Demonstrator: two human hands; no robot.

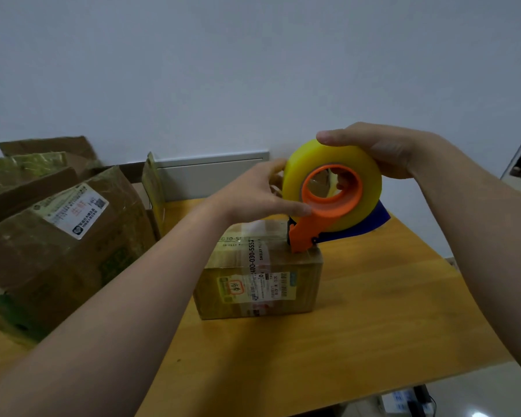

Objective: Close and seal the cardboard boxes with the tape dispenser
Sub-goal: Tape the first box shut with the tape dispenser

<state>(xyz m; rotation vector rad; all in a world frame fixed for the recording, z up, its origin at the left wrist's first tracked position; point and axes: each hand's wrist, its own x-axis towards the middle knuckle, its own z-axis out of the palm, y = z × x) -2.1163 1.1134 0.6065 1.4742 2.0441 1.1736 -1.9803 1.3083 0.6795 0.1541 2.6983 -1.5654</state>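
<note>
A small closed cardboard box [259, 284] with labels and old tape stands in the middle of the wooden table [373, 311]. Above its top right corner I hold an orange tape dispenser [322, 218] loaded with a thick yellowish tape roll [364, 167], its lower end touching the box top. My right hand [382, 149] grips the roll from above. My left hand [262, 191] holds the dispenser's left side, thumb on the orange frame and fingers curled behind the roll.
A large cardboard box [63, 248] with open flaps and a white label stands at the left. Behind it are more open boxes [42, 164]. Another flap [154, 188] rises behind the small box. The wall is close behind; the table's edge runs along the right.
</note>
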